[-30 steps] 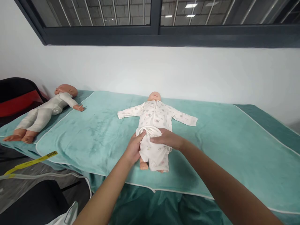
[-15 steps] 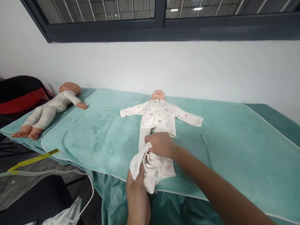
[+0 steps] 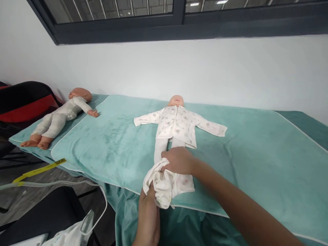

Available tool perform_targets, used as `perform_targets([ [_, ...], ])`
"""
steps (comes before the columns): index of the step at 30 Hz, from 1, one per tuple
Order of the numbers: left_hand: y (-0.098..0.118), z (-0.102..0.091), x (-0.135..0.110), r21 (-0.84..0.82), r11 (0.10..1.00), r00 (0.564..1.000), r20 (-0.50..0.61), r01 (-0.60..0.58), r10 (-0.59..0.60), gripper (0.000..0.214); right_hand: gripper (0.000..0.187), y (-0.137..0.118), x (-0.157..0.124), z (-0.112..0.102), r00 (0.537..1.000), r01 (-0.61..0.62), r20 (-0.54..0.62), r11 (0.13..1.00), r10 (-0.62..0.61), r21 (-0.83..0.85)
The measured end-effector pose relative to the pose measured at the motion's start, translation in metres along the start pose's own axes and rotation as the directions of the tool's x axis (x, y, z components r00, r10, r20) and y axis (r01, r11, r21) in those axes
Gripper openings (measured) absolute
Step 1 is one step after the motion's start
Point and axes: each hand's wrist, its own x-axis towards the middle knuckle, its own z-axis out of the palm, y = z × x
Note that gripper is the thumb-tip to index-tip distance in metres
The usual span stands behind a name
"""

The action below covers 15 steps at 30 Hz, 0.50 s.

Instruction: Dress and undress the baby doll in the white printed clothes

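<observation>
A baby doll lies on its back in a white printed jacket, its sleeves spread wide. White-covered legs stretch toward me. At their lower end are bunched white printed baby pants, one leg lying flat at the right. My right hand reaches across the doll's legs and pinches the upper edge of the pants. From below, my left hand is closed on the gathered cloth, its fingers partly hidden in the folds. The doll's feet cannot be seen.
Another doll in a pale suit lies at the left end of the green-covered table. A yellow strip, a white cable and a dark chair are at the lower left. A wall and window stand behind.
My left hand's fingers have gone deeper into the bunched cloth, which is now more rounded. My right hand keeps its pinch. The whole view has shifted slightly.
</observation>
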Motion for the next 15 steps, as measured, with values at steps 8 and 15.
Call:
perform_targets([
  [8,0.007,-0.002,0.017,-0.077,0.993,0.993,-0.081,-0.091,0.084,0.05,0.04,0.008,-0.011,-0.001,0.999,0.003,-0.045,0.913,0.017,0.407],
  [15,0.02,-0.019,0.064,0.222,0.907,0.931,0.006,-0.357,0.365,0.026,0.032,0.022,-0.019,-0.01,0.999,0.027,-0.001,0.718,-0.037,0.695],
])
